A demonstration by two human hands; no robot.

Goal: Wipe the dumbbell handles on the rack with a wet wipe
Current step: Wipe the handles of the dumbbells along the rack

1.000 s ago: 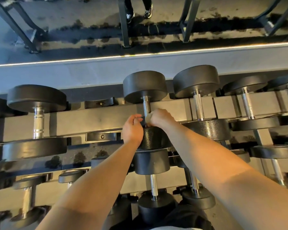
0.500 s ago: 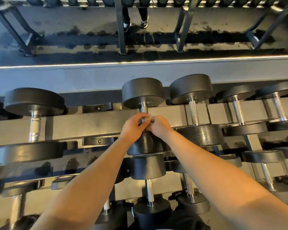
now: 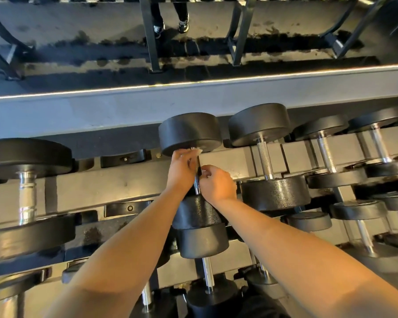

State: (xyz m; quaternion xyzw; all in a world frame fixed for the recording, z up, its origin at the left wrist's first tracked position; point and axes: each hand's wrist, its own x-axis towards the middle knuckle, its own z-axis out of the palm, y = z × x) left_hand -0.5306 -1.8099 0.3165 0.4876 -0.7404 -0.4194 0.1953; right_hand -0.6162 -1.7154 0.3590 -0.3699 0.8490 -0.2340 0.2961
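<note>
The left hand (image 3: 182,171) curls round the top of a dumbbell handle (image 3: 197,183), pinching a pale wet wipe (image 3: 197,152); the right hand (image 3: 217,183) grips the handle just below. The handles (image 3: 265,160) to the right and left on the rack (image 3: 124,187) seem still to be wiped.

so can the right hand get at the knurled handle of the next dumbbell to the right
Probably yes: the right hand sits just left of that knurled handle, which is bare, with nothing between them.

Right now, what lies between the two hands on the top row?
In the head view, only the dumbbell handle: the left hand and right hand flank it.
</note>
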